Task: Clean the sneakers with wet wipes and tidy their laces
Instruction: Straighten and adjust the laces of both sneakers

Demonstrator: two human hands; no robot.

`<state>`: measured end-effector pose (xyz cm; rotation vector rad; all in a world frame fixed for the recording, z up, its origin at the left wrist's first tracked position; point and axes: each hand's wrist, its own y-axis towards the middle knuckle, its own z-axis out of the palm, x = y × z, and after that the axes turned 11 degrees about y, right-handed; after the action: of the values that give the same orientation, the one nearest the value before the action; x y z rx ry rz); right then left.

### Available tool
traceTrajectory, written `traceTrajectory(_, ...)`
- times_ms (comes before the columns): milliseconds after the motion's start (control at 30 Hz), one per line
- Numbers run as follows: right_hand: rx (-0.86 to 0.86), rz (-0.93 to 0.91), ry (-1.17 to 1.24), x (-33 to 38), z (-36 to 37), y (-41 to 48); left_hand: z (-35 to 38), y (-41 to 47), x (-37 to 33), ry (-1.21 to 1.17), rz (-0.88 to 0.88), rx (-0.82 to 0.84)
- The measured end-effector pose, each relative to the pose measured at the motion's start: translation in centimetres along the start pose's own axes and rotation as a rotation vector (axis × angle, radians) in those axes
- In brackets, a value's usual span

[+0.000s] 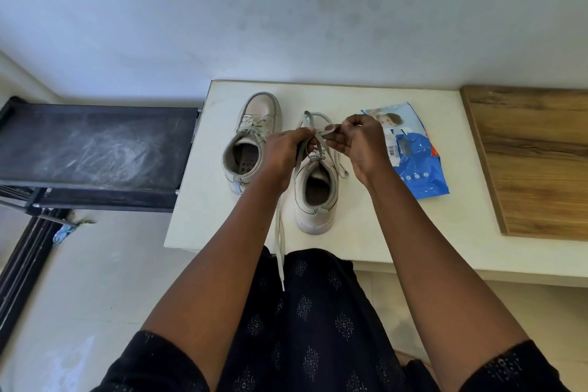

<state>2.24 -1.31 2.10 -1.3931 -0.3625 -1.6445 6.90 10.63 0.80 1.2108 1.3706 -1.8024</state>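
Grey lace end hangs off the white table's near edge towards me. Past it the sneaker I'm lacing lies heel to me, toe away. Over its tongue my left hand and right hand each pinch the lace, equally near. The wipes pack lies to the right.

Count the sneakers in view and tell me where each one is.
2. One sneaker stands at the left of the white table; the other sneaker stands beside it, nearer the wipes pack, its lace held by the left hand and right hand. None appears hidden.
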Motion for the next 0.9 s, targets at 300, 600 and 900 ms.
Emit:
traceTrajectory(300, 0.225, -0.294, -0.729, -0.1, -0.1, 0.3, -0.2, -0.4, -0.3, -0.007, 0.004, 0.045)
traceTrajectory(600, 0.03, -0.15, -0.4, -0.8, -0.1, 0.5, -0.2, -0.5, -0.3, 0.004, -0.014, 0.043)
traceTrajectory(900, 0.218, -0.211, -0.581, 0.1, -0.2, 0.2, -1.0, -0.5, -0.6, 0.146, 0.053, 0.08)
